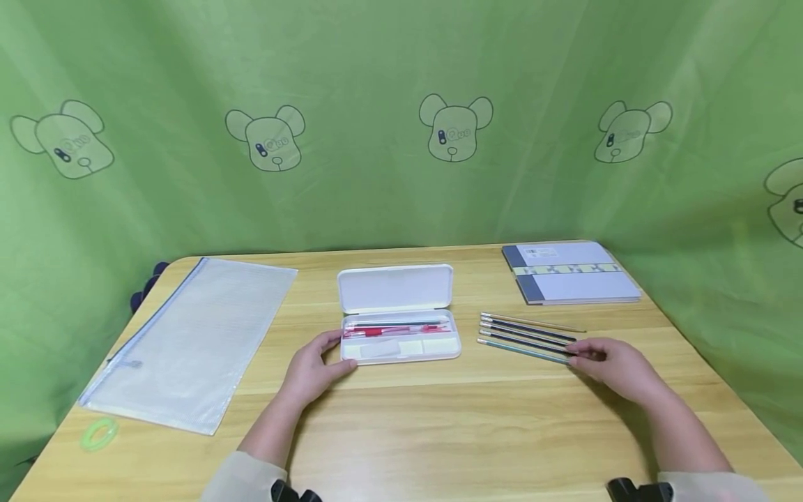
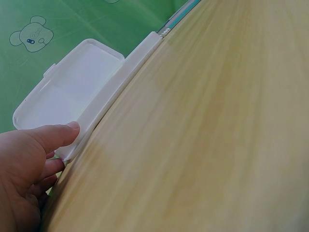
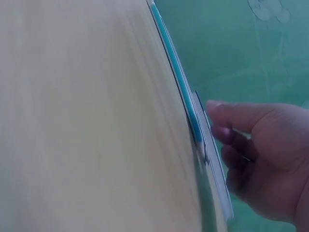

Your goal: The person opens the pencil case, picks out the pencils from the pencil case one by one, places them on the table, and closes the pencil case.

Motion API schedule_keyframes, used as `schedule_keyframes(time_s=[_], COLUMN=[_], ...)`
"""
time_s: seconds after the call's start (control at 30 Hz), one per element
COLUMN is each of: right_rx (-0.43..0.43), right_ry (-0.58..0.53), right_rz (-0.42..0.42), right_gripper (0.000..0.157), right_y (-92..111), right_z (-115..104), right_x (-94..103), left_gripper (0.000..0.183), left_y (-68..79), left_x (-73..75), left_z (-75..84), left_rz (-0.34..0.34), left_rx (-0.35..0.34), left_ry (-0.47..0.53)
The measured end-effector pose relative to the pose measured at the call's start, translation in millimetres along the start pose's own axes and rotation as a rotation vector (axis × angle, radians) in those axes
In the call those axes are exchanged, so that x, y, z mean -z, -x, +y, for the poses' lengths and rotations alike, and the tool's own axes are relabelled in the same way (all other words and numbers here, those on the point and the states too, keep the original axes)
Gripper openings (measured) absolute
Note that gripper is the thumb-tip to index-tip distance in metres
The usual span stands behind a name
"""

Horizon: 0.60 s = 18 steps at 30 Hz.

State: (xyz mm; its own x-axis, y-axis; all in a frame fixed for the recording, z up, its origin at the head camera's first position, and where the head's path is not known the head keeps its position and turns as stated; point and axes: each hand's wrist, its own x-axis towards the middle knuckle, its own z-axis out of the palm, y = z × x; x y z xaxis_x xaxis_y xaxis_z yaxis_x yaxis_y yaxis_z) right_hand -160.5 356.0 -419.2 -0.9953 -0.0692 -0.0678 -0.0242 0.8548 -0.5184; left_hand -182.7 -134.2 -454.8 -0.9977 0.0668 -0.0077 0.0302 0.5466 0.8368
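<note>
A white pencil case (image 1: 400, 354) lies with its lid raised. It holds a dark pencil, red pens (image 1: 383, 332) and pale block-like pieces. My left hand (image 1: 314, 371) grips its left end, thumb at the front corner, as the left wrist view also shows. To the right several pencils lie side by side: a wood-coloured one (image 1: 533, 321), dark ones (image 1: 521, 336) and a blue one (image 1: 521, 351). My right hand (image 1: 617, 369) is at their right ends, thumb and fingertips apart beside the tips. In the right wrist view no pencil shows between thumb and fingers.
A translucent zip pouch (image 1: 194, 341) covers the table's left side, with a green ring (image 1: 99, 434) near its lower corner. Grey-and-white notebooks (image 1: 571, 286) with a patterned band lie at the back right. A green curtain (image 1: 376, 195) hangs around the wooden table (image 1: 452, 432).
</note>
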Motion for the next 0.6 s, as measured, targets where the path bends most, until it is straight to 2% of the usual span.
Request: schedule_keyframes(time_s=[0.17, 0.4, 0.6], right_rx=[0.031, 0.123, 0.174], right_ry=[-0.05, -0.059, -0.071], right_rz=[0.022, 0.049, 0.025], right_gripper=[0.038, 0.027, 0.022], right_y=[-11.4, -38.2, -59.7], right_z=[-24.7, -61.3, -93.0], right_x=[-4.1, -17.1, -30.3], left_gripper=[0.064, 0.062, 0.062], left_y=[-0.6, -1.1, -1.6], left_x=[0.0, -1.4, -1.4], left_z=[-1.2, -3.5, -3.4], left_rz=[0.0, 0.009, 0.015], left_rx=[-0.004, -0.022, -0.014], left_ry=[-0.002, -0.001, 0.005])
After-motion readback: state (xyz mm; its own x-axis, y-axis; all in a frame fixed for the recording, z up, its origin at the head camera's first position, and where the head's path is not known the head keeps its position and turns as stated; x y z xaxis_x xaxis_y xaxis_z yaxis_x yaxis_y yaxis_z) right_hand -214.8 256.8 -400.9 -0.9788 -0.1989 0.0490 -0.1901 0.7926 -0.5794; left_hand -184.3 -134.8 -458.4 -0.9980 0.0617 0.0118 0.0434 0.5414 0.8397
